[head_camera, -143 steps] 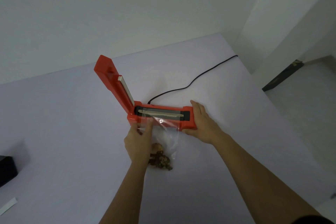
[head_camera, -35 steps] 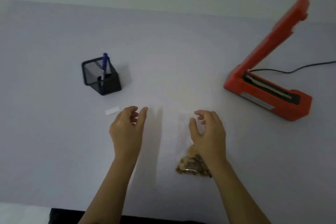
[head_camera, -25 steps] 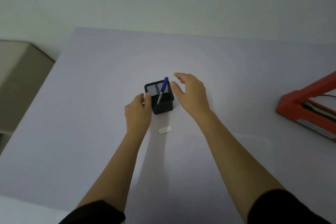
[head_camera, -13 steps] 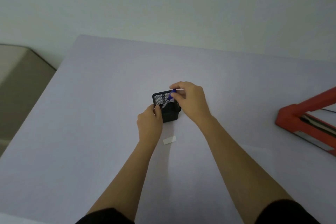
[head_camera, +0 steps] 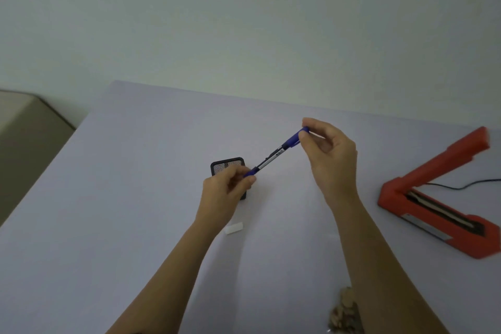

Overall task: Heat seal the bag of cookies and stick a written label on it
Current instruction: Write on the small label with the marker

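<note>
A blue pen (head_camera: 273, 156) hangs slanted above the table, gripped at both ends. My left hand (head_camera: 226, 192) pinches its lower end and my right hand (head_camera: 329, 160) pinches the blue cap at the upper end. The small white label (head_camera: 233, 228) lies flat on the table just below my left wrist. The bag of cookies (head_camera: 344, 312) lies at the bottom edge, partly hidden by my right forearm. The red heat sealer (head_camera: 436, 203) stands at the right with its lid raised.
A black mesh pen holder (head_camera: 226, 165) stands behind my left hand, partly hidden. The sealer's black cord (head_camera: 466, 185) runs off to the right. The table's left edge (head_camera: 51, 157) drops to a beige surface. A pale wall rises behind the table.
My right hand has lifted the pen out of the holder and up to the right. My left hand has left the holder and taken the pen's lower end.
</note>
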The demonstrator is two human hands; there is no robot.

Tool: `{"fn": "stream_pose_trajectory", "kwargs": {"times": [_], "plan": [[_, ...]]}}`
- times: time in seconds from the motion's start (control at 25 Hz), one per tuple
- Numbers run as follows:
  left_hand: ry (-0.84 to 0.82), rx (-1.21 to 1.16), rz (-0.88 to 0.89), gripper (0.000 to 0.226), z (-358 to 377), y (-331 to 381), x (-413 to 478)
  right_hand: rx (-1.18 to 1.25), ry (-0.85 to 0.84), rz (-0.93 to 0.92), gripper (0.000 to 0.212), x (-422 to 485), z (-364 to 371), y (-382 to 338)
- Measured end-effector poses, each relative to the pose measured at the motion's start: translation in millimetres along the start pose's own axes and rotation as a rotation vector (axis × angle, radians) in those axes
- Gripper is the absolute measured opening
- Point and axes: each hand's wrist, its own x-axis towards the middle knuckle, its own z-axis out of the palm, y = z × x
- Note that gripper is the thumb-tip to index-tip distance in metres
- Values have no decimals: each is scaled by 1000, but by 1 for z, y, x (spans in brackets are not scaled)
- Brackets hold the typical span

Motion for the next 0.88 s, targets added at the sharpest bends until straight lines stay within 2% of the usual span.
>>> {"fn": "stream_pose_trajectory", "kwargs": {"times": [0.08, 0.2, 0.28, 0.4, 0.6, 0.72, 0.8, 0.88], "plan": [[-21, -28, 56, 17, 8, 6, -6, 50, 18, 55, 32, -4, -8, 4], [-102, 41, 204, 8, 20, 17, -13, -38, -47, 117, 30, -18, -12, 16], [-159, 105, 302, 10, 31, 25, -19, -63, -23, 158, 41, -26, -13, 19], [-203, 118, 307, 17, 40, 28, -29, -120, 50, 230, 48, -21, -21, 15], [-313, -31, 131, 20, 47, 19, -43, -174, -1, 235, 48, -34, -23, 25], [-411, -157, -106, 26, 35, -17, -57, -68, 160, 321, 53, -22, -34, 30], [-376, -170, -269, 27, 22, -53, -77, 48, 202, 294, 52, -4, -46, 25], [-239, -143, -358, 21, 15, -79, -89, 51, 71, 206, 48, -4, -44, 21]]}}
